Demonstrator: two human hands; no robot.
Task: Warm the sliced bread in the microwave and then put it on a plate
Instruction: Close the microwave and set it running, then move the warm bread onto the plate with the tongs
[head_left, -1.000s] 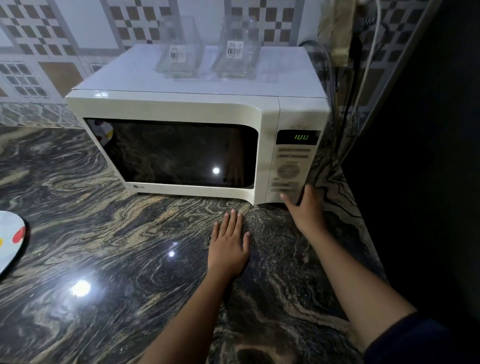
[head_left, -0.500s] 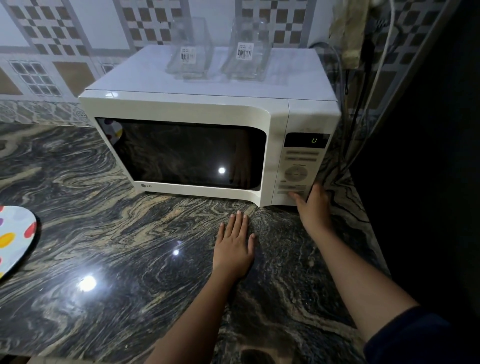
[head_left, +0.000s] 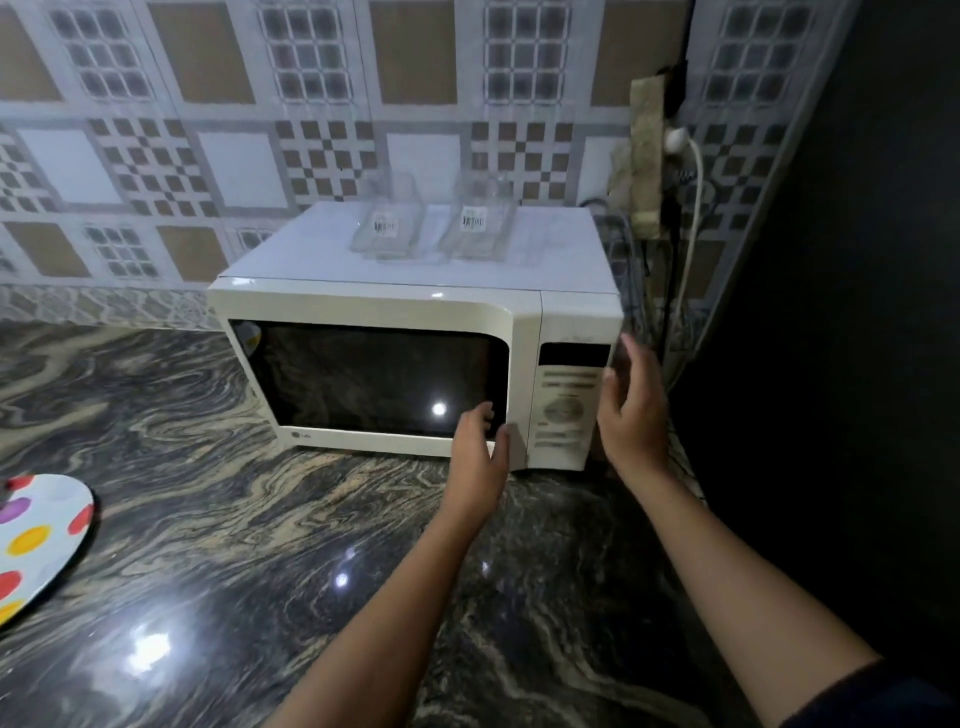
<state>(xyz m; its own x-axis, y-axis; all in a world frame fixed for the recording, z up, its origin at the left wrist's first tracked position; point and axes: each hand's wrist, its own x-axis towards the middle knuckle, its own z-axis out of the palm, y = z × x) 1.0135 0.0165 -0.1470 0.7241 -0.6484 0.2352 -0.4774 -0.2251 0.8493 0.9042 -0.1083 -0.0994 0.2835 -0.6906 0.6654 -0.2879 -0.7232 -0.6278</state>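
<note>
The white microwave (head_left: 415, 306) stands at the back of a dark, veined stone countertop (head_left: 208, 519), close to the tiled wall (head_left: 234, 166). Its door is closed, and the window (head_left: 374, 379) is too dark to show what is inside. Only a lamp's glare shows on the glass. The plate (head_left: 47, 535), white with coloured dots, lies well apart at the counter's left edge.

The left hand (head_left: 475, 457) is up at the door's right edge, with its fingertips (head_left: 485, 413) against the window's rim and the thumb apart. Blur makes it impossible to tell whether the fingers hook the door or only touch it. The right hand (head_left: 634, 415) is raised just beside the control panel (head_left: 563, 410), fingers loose, holding nothing.

Half a second ago the left hand lay flat on the counter and the right hand's fingers were at the panel's lowest buttons. The display (head_left: 574, 355) showed a green digit then and is dark now.

An "LG" mark (head_left: 303, 435) sits at the door's lower left. The button text is unreadable. Two clear containers (head_left: 387, 228) (head_left: 478, 223) stand side by side on top of the microwave, each with a barcode sticker too small to read.
</note>
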